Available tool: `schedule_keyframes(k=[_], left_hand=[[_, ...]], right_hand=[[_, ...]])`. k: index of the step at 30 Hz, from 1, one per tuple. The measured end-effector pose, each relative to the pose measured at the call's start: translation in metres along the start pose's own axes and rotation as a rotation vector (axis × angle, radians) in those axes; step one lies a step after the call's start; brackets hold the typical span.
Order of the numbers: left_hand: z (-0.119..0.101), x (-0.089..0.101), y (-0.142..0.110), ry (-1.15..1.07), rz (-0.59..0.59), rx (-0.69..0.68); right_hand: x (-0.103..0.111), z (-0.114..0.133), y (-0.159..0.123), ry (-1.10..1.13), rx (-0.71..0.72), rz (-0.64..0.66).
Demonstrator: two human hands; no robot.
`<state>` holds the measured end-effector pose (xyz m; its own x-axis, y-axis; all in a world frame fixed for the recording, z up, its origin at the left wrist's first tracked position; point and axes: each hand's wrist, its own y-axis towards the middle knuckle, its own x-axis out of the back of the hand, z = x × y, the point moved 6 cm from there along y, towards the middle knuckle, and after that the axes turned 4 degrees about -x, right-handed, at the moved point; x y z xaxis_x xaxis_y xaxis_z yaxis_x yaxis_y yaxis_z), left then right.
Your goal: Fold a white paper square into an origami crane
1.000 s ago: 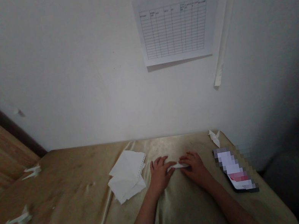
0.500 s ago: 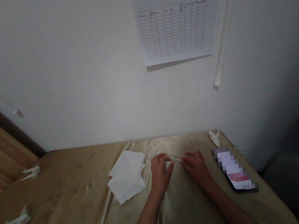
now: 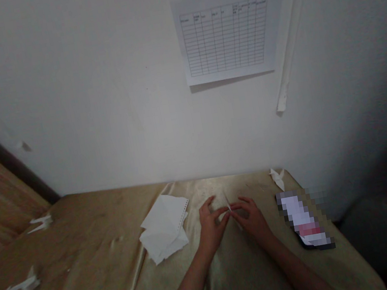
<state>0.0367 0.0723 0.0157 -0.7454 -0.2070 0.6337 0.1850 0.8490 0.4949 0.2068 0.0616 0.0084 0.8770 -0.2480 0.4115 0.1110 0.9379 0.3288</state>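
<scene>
Both hands meet over the gold cloth, pinching a narrow folded piece of white paper [image 3: 227, 203] between them. My left hand [image 3: 211, 224] has its thumb and forefinger closed on the paper's left side, the other fingers lifted. From the right, my right hand [image 3: 252, 215] grips the same strip with thumb and fingertips. The paper stands nearly edge-on, so its folds are too thin to make out. Left of my left hand lies a small pile of white paper sheets [image 3: 165, 225], the top one with a perforated edge.
Folded paper birds [image 3: 26, 289] lie at the left, with another folded paper piece [image 3: 278, 179] at the back right. A phone [image 3: 306, 220], partly blurred, rests right of my right hand. Behind the cloth-covered table [image 3: 94, 242] rises a wall with a printed chart [image 3: 226, 34].
The folded paper has turned from lying crosswise between the hands to pointing away from me, edge-on. My hands have come closer together, fingertips now meeting at it.
</scene>
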Motion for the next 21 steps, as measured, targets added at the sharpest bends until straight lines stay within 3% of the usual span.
schedule_keyframes(k=[10, 21], left_hand=[[0.002, -0.001, 0.000, -0.076, 0.009, 0.018], [0.003, -0.002, 0.001, -0.157, 0.003, 0.023]], right_hand=[[-0.001, -0.010, 0.002, 0.069, -0.048, -0.017], [-0.003, -0.007, 0.003, 0.121, -0.053, 0.047]])
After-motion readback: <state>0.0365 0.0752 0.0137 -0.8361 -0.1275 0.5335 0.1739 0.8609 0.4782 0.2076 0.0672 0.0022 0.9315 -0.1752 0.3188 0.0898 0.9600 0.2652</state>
